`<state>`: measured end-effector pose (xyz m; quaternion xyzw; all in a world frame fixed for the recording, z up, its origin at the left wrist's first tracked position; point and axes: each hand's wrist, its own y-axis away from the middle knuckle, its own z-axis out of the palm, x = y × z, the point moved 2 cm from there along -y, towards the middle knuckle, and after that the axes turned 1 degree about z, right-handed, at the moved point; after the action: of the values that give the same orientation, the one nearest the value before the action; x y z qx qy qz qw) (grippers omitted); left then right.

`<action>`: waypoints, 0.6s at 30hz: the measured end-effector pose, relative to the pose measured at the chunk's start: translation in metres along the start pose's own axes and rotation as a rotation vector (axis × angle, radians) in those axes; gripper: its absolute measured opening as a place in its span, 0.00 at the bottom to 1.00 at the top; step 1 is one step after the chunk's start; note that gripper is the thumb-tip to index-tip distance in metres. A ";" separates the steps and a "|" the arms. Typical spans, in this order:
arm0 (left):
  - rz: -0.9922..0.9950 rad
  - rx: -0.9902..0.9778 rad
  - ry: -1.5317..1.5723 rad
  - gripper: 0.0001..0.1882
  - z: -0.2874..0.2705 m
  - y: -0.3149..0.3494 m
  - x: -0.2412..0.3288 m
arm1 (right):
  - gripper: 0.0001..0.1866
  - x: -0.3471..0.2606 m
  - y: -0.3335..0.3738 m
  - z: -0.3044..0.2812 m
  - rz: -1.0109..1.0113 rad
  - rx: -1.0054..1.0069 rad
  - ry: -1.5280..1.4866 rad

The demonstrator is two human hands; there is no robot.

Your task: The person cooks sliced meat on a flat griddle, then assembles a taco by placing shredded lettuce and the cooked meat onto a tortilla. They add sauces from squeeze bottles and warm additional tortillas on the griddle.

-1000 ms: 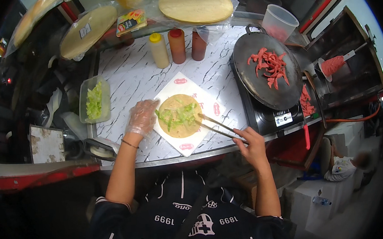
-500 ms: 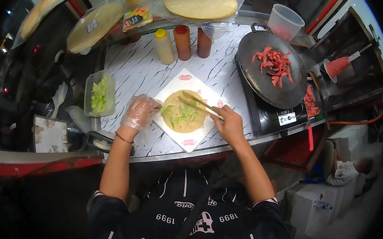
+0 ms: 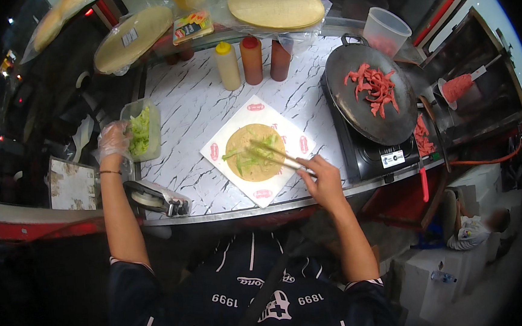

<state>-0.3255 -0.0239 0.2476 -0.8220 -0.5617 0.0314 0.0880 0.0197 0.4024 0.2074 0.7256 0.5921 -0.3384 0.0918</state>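
Far left there's a scuffed white rectangular panel (image 3: 72,185), standing just off the end of the white tabletop with dark marble-style streaks (image 3: 185,120). Next up is the left hand (image 3: 114,142) in a clear plastic glove, right at the near-left edge of a translucent rectangular plastic container (image 3: 155,140) with shredded green lettuce (image 3: 140,128) in it. The fingers are bent around there, but I can't tell if they're pinching anything. A dark tape dispenser (image 3: 157,199) sits nearer the front edge.

In the middle, a white square paper sheet with red prints (image 3: 217,160) lies turned like a diamond, and the round tan flatbread (image 3: 251,173) is flat on it with some loose lettuce shreds scattered on top. Behind that, three squeeze bottles stand in a row: a cream one with a yellow cap (image 3: 228,69), an orange one with a red cap (image 3: 252,62) and a dark red one (image 3: 279,62). The right hand (image 3: 324,183) is bare and closed around slim gold-toned metal tongs (image 3: 285,158), tips blurry and over the lettuce on the flatbread; can't tell how wide they're spread.

Over on the right, a round dark metal pan (image 3: 354,117) with reddish meat strips (image 3: 374,88) sits on a black portable stove (image 3: 367,161), and furthest over is a reddish meat cone on a metal skewer (image 3: 457,87).
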 end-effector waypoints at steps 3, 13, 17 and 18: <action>0.170 0.145 0.122 0.15 0.010 0.011 0.037 | 0.13 0.006 -0.023 0.006 0.075 0.148 0.156; 0.302 -0.116 0.589 0.13 0.137 0.092 0.224 | 0.15 0.015 -0.010 -0.016 0.027 0.087 0.135; 0.423 0.054 0.463 0.21 0.102 0.092 0.223 | 0.15 0.019 0.004 -0.034 0.004 0.129 0.150; 0.472 0.009 0.390 0.24 0.097 0.092 0.227 | 0.15 0.018 0.007 -0.037 -0.018 0.082 0.143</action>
<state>-0.1724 0.1647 0.1468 -0.9200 -0.3275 -0.1047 0.1880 0.0420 0.4346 0.2226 0.7459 0.5892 -0.3102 0.0166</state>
